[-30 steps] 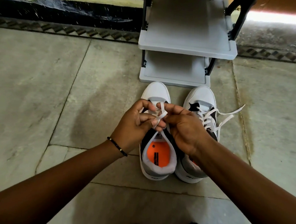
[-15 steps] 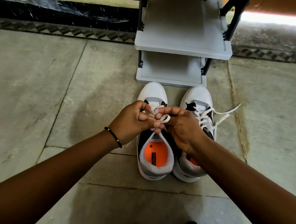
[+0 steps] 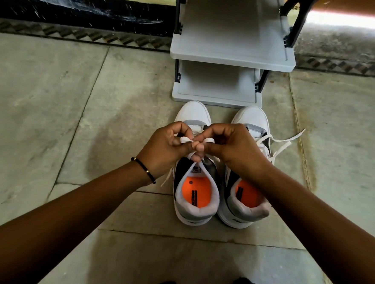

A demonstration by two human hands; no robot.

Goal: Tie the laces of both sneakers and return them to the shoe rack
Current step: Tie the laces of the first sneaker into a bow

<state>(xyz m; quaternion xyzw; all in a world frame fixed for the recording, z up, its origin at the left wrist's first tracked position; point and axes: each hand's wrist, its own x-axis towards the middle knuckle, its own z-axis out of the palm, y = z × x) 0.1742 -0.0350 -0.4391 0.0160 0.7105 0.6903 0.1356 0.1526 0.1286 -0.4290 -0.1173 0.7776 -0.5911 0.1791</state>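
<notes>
Our left hand (image 3: pixel 166 149) and right hand (image 3: pixel 230 149) now each pinch a lace loop (image 3: pixel 185 139) — one loop earlier — above the left sneaker (image 3: pixel 195 195).

Left sneaker (image 3: pixel 196 182): smooth white toe, perhaps leather or a synthetic; matt grey padded cloth collar; glossy orange insole.
Right sneaker (image 3: pixel 244 203): same finish.
Laces (image 3: pixel 280 146): flat white woven cloth, matt.
Shoe rack (image 3: pixel 232 56): matt grey plastic shelves, black uprights.
Floor (image 3: pixel 51 110): dull stone slabs, stained and faintly rough.
Bracelet (image 3: pixel 143 168): dark beads, slight sheen.
</notes>
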